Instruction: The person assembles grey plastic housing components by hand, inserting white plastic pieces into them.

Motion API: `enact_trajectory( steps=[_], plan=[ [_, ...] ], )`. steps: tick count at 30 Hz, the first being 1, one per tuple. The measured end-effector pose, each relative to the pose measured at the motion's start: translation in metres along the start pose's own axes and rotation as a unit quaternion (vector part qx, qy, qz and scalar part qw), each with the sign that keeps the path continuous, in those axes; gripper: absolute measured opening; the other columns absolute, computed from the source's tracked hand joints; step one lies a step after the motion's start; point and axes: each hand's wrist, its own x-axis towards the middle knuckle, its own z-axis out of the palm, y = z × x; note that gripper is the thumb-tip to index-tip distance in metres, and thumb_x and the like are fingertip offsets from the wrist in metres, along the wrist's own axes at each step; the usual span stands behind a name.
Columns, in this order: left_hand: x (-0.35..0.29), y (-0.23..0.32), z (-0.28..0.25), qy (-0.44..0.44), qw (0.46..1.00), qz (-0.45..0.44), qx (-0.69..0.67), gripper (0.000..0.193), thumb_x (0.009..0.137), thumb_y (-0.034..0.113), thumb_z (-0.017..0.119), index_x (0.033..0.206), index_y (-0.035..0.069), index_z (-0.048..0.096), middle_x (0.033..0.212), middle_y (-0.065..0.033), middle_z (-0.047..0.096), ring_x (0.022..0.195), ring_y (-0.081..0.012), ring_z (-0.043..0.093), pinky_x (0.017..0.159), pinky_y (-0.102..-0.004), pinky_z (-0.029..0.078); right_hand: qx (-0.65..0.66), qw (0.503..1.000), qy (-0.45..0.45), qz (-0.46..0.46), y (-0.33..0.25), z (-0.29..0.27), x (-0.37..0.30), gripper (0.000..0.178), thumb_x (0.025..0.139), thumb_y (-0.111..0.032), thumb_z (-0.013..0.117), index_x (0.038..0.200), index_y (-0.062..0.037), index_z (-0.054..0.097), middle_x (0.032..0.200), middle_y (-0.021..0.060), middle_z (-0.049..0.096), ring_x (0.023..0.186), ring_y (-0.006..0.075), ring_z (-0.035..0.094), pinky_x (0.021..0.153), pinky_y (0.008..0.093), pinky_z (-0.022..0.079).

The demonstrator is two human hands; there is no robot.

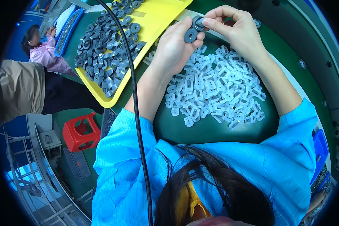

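My left hand (173, 47) is closed round a dark grey round plastic part (191, 35) with a slot in its middle. Just above it, a second grey plastic piece (198, 22) is pinched between the thumb and fingers of my right hand (239, 32). The two hands nearly meet, and my fingers partly hide both pieces. Below them a heap of small translucent white plastic parts (214, 84) is spread on the green tabletop (214, 135). To the left, a yellow tray (108, 101) carries a pile of similar grey round parts (109, 52).
A black cable (133, 83) hangs across the view. A red plastic stool (81, 132) stands on the floor at left. One person in beige (20, 88) is close by; another in pink (49, 54) sits farther off beside a blue tray (68, 34). Blue bins (320, 150) are at right.
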Motion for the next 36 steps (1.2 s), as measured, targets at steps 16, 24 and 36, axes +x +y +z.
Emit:
enact_trajectory(
  steps=[16, 24, 36],
  plan=[
    [-0.003, -0.010, 0.016, 0.047, 0.986, 0.069, 0.142, 0.039, 0.103, 0.023, 0.042, 0.133, -0.001, 0.040, 0.100, -0.0080, 0.058, 0.077, -0.0111, 0.054, 0.063, -0.0221, 0.044, 0.119, 0.982, -0.113, 0.095, -0.013, -0.016, 0.006, 0.023, 0.081, -0.013, 0.070, 0.098, 0.0015, 0.063, 0.085, 0.0033, 0.064, 0.075, 0.0084, 0.058, 0.069, 0.0236, 0.048],
    [0.001, -0.002, 0.007, 0.059, 0.961, 0.060, 0.263, 0.027, 0.097, 0.029, 0.055, 0.105, 0.003, 0.059, 0.074, -0.0065, 0.066, 0.054, -0.0020, 0.048, 0.047, -0.0155, 0.035, 0.110, 0.970, -0.185, 0.111, -0.004, -0.020, 0.004, 0.023, 0.086, -0.018, 0.069, 0.101, 0.0000, 0.065, 0.079, 0.0013, 0.065, 0.073, 0.0049, 0.059, 0.069, 0.0196, 0.047],
    [-0.001, -0.003, 0.012, 0.086, 0.926, 0.138, 0.340, 0.024, 0.094, 0.022, 0.062, 0.101, 0.000, 0.057, 0.066, -0.0071, 0.063, 0.052, -0.0036, 0.052, 0.043, -0.0164, 0.034, -0.067, 0.989, -0.133, 0.020, -0.027, -0.008, -0.006, 0.022, 0.086, -0.013, 0.068, 0.101, 0.0019, 0.063, 0.071, -0.0004, 0.062, 0.066, 0.0045, 0.054, 0.064, 0.0214, 0.045]
  ],
)
